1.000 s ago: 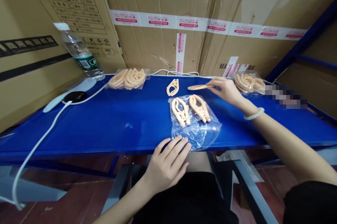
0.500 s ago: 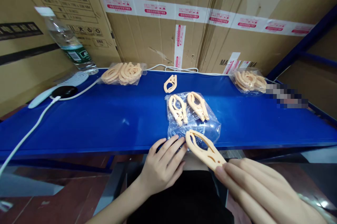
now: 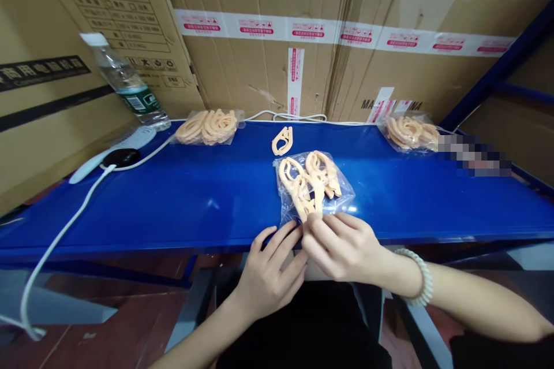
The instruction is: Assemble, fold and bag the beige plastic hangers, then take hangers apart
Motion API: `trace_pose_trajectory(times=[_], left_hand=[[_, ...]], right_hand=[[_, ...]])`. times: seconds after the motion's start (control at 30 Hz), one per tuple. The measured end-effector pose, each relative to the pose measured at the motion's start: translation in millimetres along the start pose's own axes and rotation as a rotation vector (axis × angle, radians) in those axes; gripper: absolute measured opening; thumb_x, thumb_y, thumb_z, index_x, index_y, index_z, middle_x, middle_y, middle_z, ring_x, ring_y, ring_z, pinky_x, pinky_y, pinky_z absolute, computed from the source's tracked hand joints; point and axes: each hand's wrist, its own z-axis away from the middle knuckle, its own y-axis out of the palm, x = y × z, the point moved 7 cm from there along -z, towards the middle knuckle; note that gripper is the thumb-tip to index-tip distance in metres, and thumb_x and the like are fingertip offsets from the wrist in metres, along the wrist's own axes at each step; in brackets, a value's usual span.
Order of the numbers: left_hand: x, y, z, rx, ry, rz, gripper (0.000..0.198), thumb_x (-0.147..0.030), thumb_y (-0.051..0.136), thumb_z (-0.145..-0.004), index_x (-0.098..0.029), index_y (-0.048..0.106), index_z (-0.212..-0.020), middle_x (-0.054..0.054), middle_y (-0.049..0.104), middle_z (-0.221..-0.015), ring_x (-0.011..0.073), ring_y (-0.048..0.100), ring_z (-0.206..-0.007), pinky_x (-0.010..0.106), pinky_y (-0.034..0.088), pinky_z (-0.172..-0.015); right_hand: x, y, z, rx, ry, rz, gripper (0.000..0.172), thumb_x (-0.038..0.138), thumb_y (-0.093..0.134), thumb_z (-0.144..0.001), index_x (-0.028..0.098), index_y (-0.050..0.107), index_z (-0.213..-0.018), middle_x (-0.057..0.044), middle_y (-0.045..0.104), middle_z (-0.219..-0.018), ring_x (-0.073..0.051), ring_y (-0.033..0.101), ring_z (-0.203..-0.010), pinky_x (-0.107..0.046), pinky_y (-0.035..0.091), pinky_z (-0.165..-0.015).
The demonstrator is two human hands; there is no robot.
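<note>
A clear plastic bag (image 3: 333,198) lies at the near edge of the blue table (image 3: 182,201) with several peach plastic clips (image 3: 322,172) inside. My right hand (image 3: 341,245) pinches one peach clip (image 3: 308,198) that sticks into the bag's mouth. My left hand (image 3: 272,271) rests at the bag's open end, its fingers lying flat and spread on the plastic. One loose peach clip (image 3: 283,141) lies just behind the bag.
Filled bags of clips sit at the back left (image 3: 208,126) and back right (image 3: 409,132). A water bottle (image 3: 127,89), a white device with a cable (image 3: 108,155) and a black puck (image 3: 121,157) are at the far left. Cardboard boxes (image 3: 303,22) wall the back.
My right hand fetched a clip from the back of the table, carried it to the near edge and has pushed it into the bag's mouth. My left hand stayed at the bag.
</note>
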Motion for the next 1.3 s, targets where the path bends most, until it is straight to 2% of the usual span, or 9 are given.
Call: trace_pose_trajectory(times=[0.2, 0.33, 0.5, 0.67, 0.83, 1.0, 1.07, 1.17, 1.3], left_hand=[[0, -0.5, -1, 0.006, 0.011, -0.007, 0.036, -0.018, 0.061, -0.089, -0.015, 0.067, -0.124, 0.018, 0.067, -0.131, 0.0310, 0.058, -0.130, 0.048, 0.042, -0.104], [0, -0.1, 0, -0.011, 0.003, -0.025, 0.027, -0.017, 0.062, -0.087, -0.016, 0.071, -0.112, 0.018, 0.068, -0.127, 0.0317, 0.061, -0.124, 0.049, 0.043, -0.103], [-1, -0.1, -1, 0.007, 0.009, -0.029, 0.036, -0.017, 0.061, -0.088, -0.016, 0.068, -0.124, 0.016, 0.069, -0.126, 0.0310, 0.059, -0.126, 0.049, 0.042, -0.103], [0, 0.3, -3, 0.031, 0.006, -0.038, 0.041, -0.018, 0.060, -0.090, -0.016, 0.065, -0.131, 0.016, 0.068, -0.129, 0.0308, 0.057, -0.129, 0.049, 0.040, -0.105], [1, -0.7, -3, 0.041, -0.009, -0.041, 0.043, -0.019, 0.061, -0.091, -0.016, 0.063, -0.133, 0.016, 0.066, -0.133, 0.0308, 0.056, -0.131, 0.049, 0.039, -0.107], [1, 2.1, -4, 0.089, -0.026, -0.059, 0.046, -0.019, 0.060, -0.092, -0.016, 0.060, -0.137, 0.014, 0.062, -0.141, 0.0294, 0.052, -0.136, 0.047, 0.037, -0.110], [0, 2.6, -5, 0.087, -0.025, -0.067, 0.044, -0.019, 0.059, -0.092, -0.015, 0.061, -0.136, 0.014, 0.062, -0.141, 0.0293, 0.053, -0.136, 0.047, 0.037, -0.110], [0, 3.7, -5, 0.100, -0.030, -0.074, 0.044, -0.019, 0.058, -0.092, -0.015, 0.061, -0.136, 0.014, 0.062, -0.141, 0.0298, 0.053, -0.136, 0.048, 0.037, -0.109], [0, 3.4, -5, 0.114, -0.032, -0.070, 0.047, -0.019, 0.059, -0.093, -0.015, 0.058, -0.139, 0.013, 0.060, -0.144, 0.0298, 0.050, -0.138, 0.048, 0.036, -0.110]], right_hand=[[3, -13, -5, -0.032, -0.008, 0.046, 0.012, 0.016, 0.060, -0.091, 0.014, 0.070, -0.084, -0.013, 0.074, -0.088, -0.018, 0.064, -0.072, -0.030, 0.045, -0.058], [1, 9, -7, 0.023, -0.001, 0.026, 0.016, 0.011, 0.055, -0.093, 0.013, 0.065, -0.081, -0.013, 0.072, -0.085, -0.015, 0.058, -0.063, -0.029, 0.043, -0.055], [-6, 36, -10, 0.126, 0.053, 0.053, 0.021, 0.005, 0.048, -0.095, 0.007, 0.068, -0.099, -0.019, 0.071, -0.101, -0.021, 0.065, -0.083, -0.032, 0.053, -0.069], [-15, 48, -17, 0.171, 0.091, 0.067, 0.021, 0.002, 0.050, -0.092, 0.011, 0.066, -0.082, -0.009, 0.066, -0.079, -0.018, 0.059, -0.066, -0.031, 0.045, -0.056], [-16, 44, -24, 0.095, 0.070, 0.069, 0.022, 0.006, 0.051, -0.093, 0.016, 0.060, -0.076, -0.003, 0.062, -0.070, -0.015, 0.053, -0.059, -0.031, 0.035, -0.053], [-57, 42, -40, 0.204, 0.199, -0.313, 0.020, 0.031, 0.058, -0.098, 0.017, 0.060, -0.082, -0.002, 0.063, -0.073, -0.015, 0.054, -0.065, -0.028, 0.032, -0.056], [-86, 58, -51, 0.258, 0.262, -0.546, 0.024, 0.038, 0.060, -0.097, 0.017, 0.061, -0.086, -0.003, 0.066, -0.079, -0.014, 0.057, -0.070, -0.027, 0.038, -0.062], [-133, 109, -69, 0.313, 0.297, -0.464, 0.017, 0.017, 0.056, -0.096, 0.012, 0.066, -0.108, -0.012, 0.072, -0.101, -0.023, 0.063, -0.097, -0.033, 0.045, -0.080], [-162, 203, -77, 0.591, 0.201, -0.386, 0.069, -0.008, 0.050, -0.080, 0.011, 0.047, -0.146, -0.019, 0.054, -0.145, -0.028, 0.051, -0.130, -0.036, 0.043, -0.099]])
